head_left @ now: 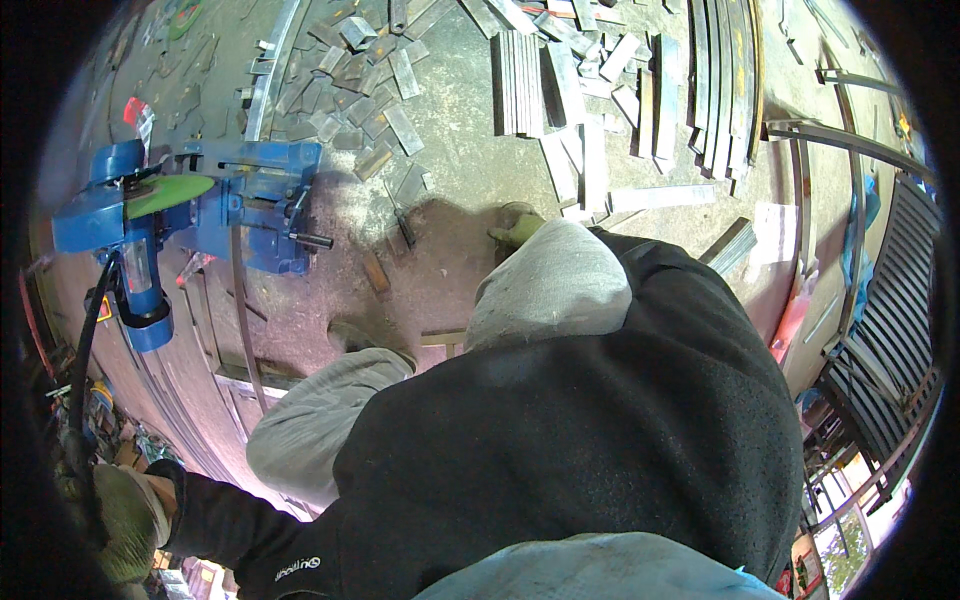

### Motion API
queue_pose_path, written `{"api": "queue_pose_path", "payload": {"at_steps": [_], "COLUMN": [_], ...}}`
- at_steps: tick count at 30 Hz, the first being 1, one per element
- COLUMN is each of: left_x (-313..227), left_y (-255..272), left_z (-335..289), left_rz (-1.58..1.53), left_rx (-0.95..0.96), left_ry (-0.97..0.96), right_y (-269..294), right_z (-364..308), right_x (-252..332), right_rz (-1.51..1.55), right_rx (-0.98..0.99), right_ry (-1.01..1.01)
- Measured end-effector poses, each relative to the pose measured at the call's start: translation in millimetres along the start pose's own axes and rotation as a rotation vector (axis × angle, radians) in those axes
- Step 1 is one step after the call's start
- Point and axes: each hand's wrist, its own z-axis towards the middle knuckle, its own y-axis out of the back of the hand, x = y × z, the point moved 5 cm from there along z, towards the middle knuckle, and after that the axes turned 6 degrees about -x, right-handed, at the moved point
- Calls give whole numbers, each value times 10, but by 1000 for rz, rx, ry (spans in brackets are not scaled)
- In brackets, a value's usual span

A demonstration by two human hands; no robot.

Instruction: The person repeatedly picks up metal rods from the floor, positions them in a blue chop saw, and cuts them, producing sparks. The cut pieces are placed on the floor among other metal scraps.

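Observation:
My left hand [128, 522], in an olive work glove, is at the lower left rim. It looks curled at a dark cord or handle [85, 385] that curves up to a blue cut-off saw [145, 235]; the dim rim hides its fingertips. The saw carries a green disc [170, 196], and a blue vise [270, 205] stands beside it. A long thin metal bar [241, 320] runs from the vise toward me. Past my raised right knee [550, 285], part of my right hand [516, 232] shows in a yellow-green glove, low over the floor. The knee hides most of its fingers.
Many cut flat metal pieces [375, 95] lie scattered on the concrete floor ahead. Stacked strips [517, 85] and long bars [722, 90] lie farther right. A white sheet [776, 233] lies near metal rails. A dark slatted metal panel [885, 320] stands at the right.

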Motion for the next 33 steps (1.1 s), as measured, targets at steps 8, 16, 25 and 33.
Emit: {"api": "queue_pose_path", "payload": {"at_steps": [8, 16, 25, 33], "left_x": [-7, -2, -50, -539], "left_y": [29, 61, 96, 192], "left_z": [-1, 4, 77, 585], "left_rz": [2, 8, -10, 187], "left_rx": [4, 5, -16, -46], "left_ry": [2, 0, -26, -224], "right_y": [8, 11, 75, 341], "right_z": [33, -19, -127, -427], "right_x": [20, 36, 81, 724], "right_rz": [1, 0, 7, 101], "right_rx": [16, 25, 15, 36], "right_ry": [0, -3, 0, 46]}}
